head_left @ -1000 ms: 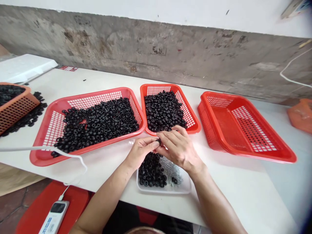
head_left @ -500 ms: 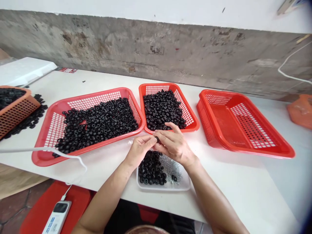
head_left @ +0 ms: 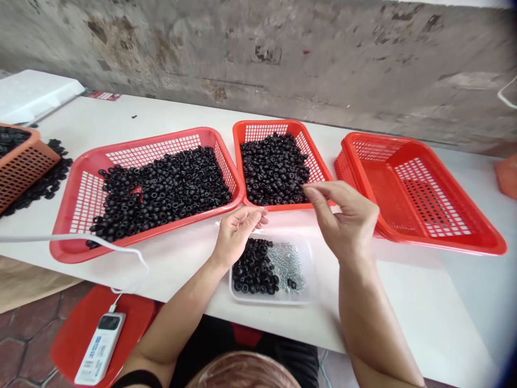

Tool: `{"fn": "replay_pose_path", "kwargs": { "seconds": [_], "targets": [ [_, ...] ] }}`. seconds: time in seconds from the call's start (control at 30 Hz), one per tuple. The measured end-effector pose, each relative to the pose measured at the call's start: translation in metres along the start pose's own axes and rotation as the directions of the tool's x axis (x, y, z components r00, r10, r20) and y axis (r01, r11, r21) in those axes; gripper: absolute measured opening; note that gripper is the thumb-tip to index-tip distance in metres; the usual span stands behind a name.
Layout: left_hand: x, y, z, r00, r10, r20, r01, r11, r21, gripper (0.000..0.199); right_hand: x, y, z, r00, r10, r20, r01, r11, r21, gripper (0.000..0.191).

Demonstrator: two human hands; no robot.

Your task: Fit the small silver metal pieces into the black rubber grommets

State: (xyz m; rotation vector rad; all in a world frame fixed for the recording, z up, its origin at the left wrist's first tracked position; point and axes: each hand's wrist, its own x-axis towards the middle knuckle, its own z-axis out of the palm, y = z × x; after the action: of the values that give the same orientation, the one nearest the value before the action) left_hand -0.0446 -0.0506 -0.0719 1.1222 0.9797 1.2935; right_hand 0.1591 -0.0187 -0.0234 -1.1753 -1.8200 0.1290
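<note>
My left hand [head_left: 238, 231] is closed above the far-left corner of a clear plastic box [head_left: 272, 300], thumb against the fingers; whatever it may hold is hidden. My right hand [head_left: 345, 215] pinches at the near right side of the smaller red basket [head_left: 283, 206], its fingertips against the heap of small black ring-shaped parts [head_left: 274, 167]. What lies between those fingertips cannot be made out. In the box, black ring parts [head_left: 254, 269] fill the left side and tiny shiny clear or silvery beads [head_left: 286, 261] the right. Two or so black pieces [head_left: 291, 283] rest on the beads.
A larger red basket [head_left: 161, 223] of black parts stands left. Stacked red baskets [head_left: 428, 245] are at right. An orange basket [head_left: 26, 167] and loose black parts [head_left: 44, 183] lie far left. A white cable [head_left: 125, 250] runs to a power bank [head_left: 100, 345] on a red stool [head_left: 76, 328].
My hands have parted. The right hand moved right and up to the smaller basket's edge; the left stayed near the box. The black part held between them no longer shows. The view tilted down.
</note>
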Motion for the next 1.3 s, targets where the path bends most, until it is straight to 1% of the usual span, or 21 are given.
{"fn": "replay_pose_path", "kwargs": {
  "seconds": [0.03, 0.07, 0.1, 0.13, 0.17, 0.2, 0.27, 0.33, 0.5, 0.63, 0.73, 0.87, 0.93, 0.97, 1.03, 1.07, 1.1, 1.13, 1.2, 1.23, 1.3],
  "targets": [
    [0.0, 0.0, 0.0, 1.0, 0.002, -0.007, -0.002, 1.0, 0.005, 0.038, -0.001, -0.004, -0.002, 0.987, -0.021, 0.159, 0.015, 0.999, 0.039, 0.019],
    [0.0, -0.001, 0.0, 1.0, 0.003, -0.012, -0.002, 1.0, 0.009, 0.038, -0.003, -0.007, -0.003, 0.938, -0.06, 0.341, 0.038, 0.997, 0.071, 0.019],
    [0.0, -0.001, 0.0, 1.0, 0.002, -0.015, -0.002, 1.0, 0.013, 0.038, -0.006, -0.012, -0.003, 0.847, -0.102, 0.522, 0.064, 0.994, 0.09, 0.019],
    [0.0, -0.001, 0.0, 1.0, 0.001, -0.019, -0.001, 1.0, 0.017, 0.039, -0.009, -0.016, -0.001, 0.73, -0.14, 0.668, 0.105, 0.99, 0.092, 0.018],
    [0.001, -0.001, 0.0, 1.0, 0.0, -0.021, 0.001, 1.0, 0.019, 0.039, -0.012, -0.02, 0.003, 0.627, -0.141, 0.766, 0.143, 0.988, 0.064, 0.017],
    [0.001, -0.002, 0.0, 1.0, 0.001, -0.022, 0.0, 1.0, 0.02, 0.039, -0.016, -0.024, 0.007, 0.553, -0.115, 0.825, 0.181, 0.983, 0.015, 0.018],
    [0.001, -0.003, 0.001, 1.0, 0.007, -0.022, -0.006, 1.0, 0.019, 0.038, -0.022, -0.031, 0.017, 0.491, -0.04, 0.87, 0.256, 0.961, -0.101, 0.018],
    [0.001, -0.004, 0.001, 1.0, 0.009, -0.015, -0.008, 1.0, 0.02, 0.038, -0.027, -0.036, 0.025, 0.489, -0.006, 0.872, 0.323, 0.93, -0.175, 0.016],
    [0.003, -0.005, 0.001, 1.0, 0.013, 0.012, -0.013, 1.0, 0.026, 0.038, -0.04, -0.04, 0.034, 0.531, 0.048, 0.846, 0.445, 0.834, -0.327, 0.023],
    [0.002, -0.006, 0.0, 0.999, 0.005, 0.04, -0.006, 0.999, 0.041, 0.035, -0.05, -0.039, 0.033, 0.509, 0.052, 0.859, 0.492, 0.802, -0.339, 0.02],
    [0.001, -0.008, -0.001, 0.998, 0.005, 0.068, -0.01, 0.997, 0.08, 0.032, -0.054, -0.039, 0.033, 0.48, 0.051, 0.876, 0.49, 0.813, -0.315, 0.011],
    [0.001, -0.011, -0.002, 0.996, 0.017, 0.087, -0.027, 0.993, 0.117, 0.033, -0.058, -0.04, 0.035, 0.46, 0.096, 0.883, 0.409, 0.859, -0.307, 0.017],
    [0.001, -0.01, -0.003, 0.995, 0.022, 0.098, -0.036, 0.99, 0.139, 0.032, -0.059, -0.038, 0.031, 0.493, 0.124, 0.861, 0.314, 0.898, -0.309, 0.016],
    [0.001, -0.009, -0.003, 0.994, 0.034, 0.108, -0.051, 0.986, 0.161, 0.031, -0.059, -0.036, 0.028, 0.535, 0.134, 0.834, 0.23, 0.927, -0.296, 0.015],
    [0.0, -0.006, -0.003, 0.986, 0.073, 0.147, -0.106, 0.968, 0.229, 0.027, -0.058, -0.032, 0.019, 0.636, 0.17, 0.753, -0.029, 0.98, -0.197, 0.015],
    [0.0, -0.004, -0.002, 0.979, 0.098, 0.179, -0.144, 0.954, 0.264, 0.024, -0.057, -0.029, 0.014, 0.668, 0.209, 0.714, -0.191, 0.976, -0.106, 0.016],
    [-0.001, -0.002, -0.002, 0.968, 0.121, 0.218, -0.183, 0.939, 0.292, 0.021, -0.056, -0.027, 0.009, 0.676, 0.26, 0.69, -0.355, 0.935, -0.004, 0.019],
    [-0.001, 0.0, -0.001, 0.956, 0.136, 0.261, -0.217, 0.925, 0.311, 0.018, -0.056, -0.026, 0.005, 0.658, 0.31, 0.686, -0.502, 0.86, 0.093, 0.023],
    [-0.002, 0.002, -0.001, 0.934, 0.153, 0.324, -0.261, 0.91, 0.323, 0.016, -0.054, -0.024, -0.001, 0.586, 0.367, 0.722, -0.702, 0.675, 0.226, 0.033],
    [-0.002, 0.003, 0.0, 0.927, 0.156, 0.34, -0.271, 0.907, 0.323, 0.016, -0.054, -0.024, -0.002, 0.557, 0.374, 0.742, -0.755, 0.6, 0.264, 0.036],
    [-0.001, 0.003, 0.0, 0.925, 0.152, 0.347, -0.268, 0.91, 0.316, 0.016, -0.055, -0.025, -0.001, 0.538, 0.368, 0.759, -0.797, 0.515, 0.316, 0.04]
  ]
}}
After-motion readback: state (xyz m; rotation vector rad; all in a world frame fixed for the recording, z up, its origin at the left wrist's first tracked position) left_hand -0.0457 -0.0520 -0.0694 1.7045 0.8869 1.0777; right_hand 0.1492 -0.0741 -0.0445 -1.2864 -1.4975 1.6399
